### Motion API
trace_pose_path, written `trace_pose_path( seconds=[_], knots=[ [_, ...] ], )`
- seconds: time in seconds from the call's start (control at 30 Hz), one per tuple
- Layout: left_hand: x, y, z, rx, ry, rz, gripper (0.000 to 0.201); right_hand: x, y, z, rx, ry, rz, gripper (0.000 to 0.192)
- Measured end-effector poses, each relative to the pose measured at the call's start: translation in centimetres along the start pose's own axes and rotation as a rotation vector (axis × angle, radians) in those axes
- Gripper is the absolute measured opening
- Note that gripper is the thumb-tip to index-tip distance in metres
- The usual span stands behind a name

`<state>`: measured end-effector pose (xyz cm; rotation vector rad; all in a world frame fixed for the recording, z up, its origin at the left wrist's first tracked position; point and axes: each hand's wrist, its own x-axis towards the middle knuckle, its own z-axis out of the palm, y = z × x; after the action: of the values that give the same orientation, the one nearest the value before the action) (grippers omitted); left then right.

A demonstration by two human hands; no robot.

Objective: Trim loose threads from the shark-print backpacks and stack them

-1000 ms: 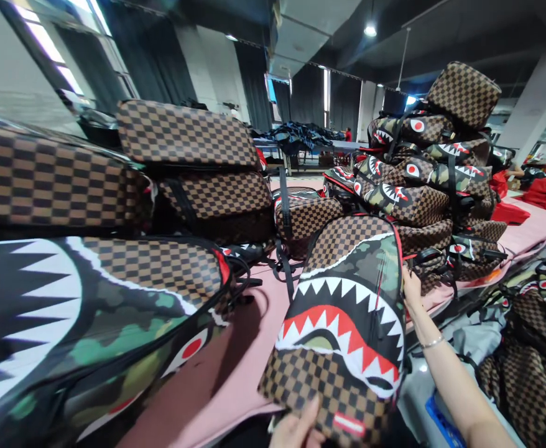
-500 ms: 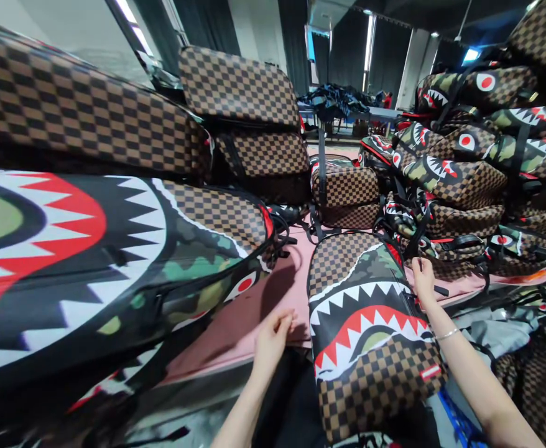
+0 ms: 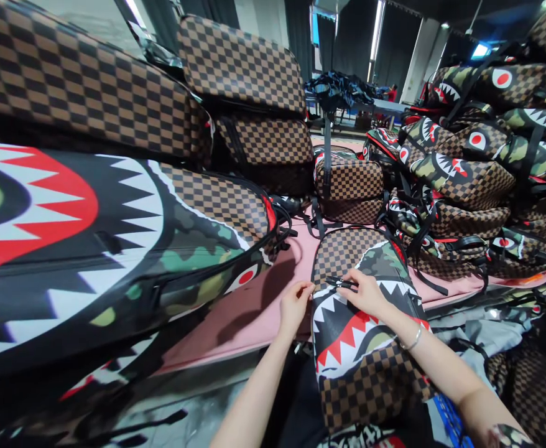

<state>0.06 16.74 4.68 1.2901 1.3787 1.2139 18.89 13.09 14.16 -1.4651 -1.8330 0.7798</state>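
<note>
A backpack [image 3: 366, 373] with a brown-and-black check, camouflage and a toothed shark mouth lies face up in front of me. My right hand [image 3: 364, 292] is closed around a small black tool that looks like thread snips [image 3: 341, 283], held over the backpack's upper left part. Its tip points left. At the backpack's left edge, my left hand [image 3: 298, 305] has thumb and fingertips pinched together. Whatever is between them is too small to make out. The two hands are close to each other.
A large shark-mouth backpack [image 3: 128, 249] stands close on the left, with check-patterned bags [image 3: 245, 68] stacked behind it. More bags [image 3: 469, 180] are piled at the back right. Pink cloth [image 3: 263, 298] covers the table. Grey material [image 3: 497, 330] lies at the lower right.
My right hand has moved left from the backpack's right edge to its upper left part, where the black snips now show. My left hand has gone up and right to the backpack's left edge.
</note>
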Motion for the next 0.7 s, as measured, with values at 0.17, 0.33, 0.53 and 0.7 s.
trace_pose_path(
  seconds=[0.17,0.33,0.53,0.7],
  knots=[
    [-0.3,-0.9,0.4,-0.045,0.040,-0.071,0.022,1.4,-0.2,1.4,-0.360,-0.110,-0.038,0.023],
    [-0.9,-1.9,0.9,-0.162,0.085,-0.136,0.025,2.2,-1.1,2.2,-0.513,-0.196,-0.113,0.018],
    [-0.8,-2.0,1.0,-0.229,0.120,-0.166,0.021,3.1,-2.7,3.0,-0.609,-0.319,-0.156,0.021],
    [-0.8,-1.1,0.7,-0.255,0.166,-0.159,0.023,3.8,-3.5,3.2,-0.638,-0.343,-0.130,0.023]
  ],
)
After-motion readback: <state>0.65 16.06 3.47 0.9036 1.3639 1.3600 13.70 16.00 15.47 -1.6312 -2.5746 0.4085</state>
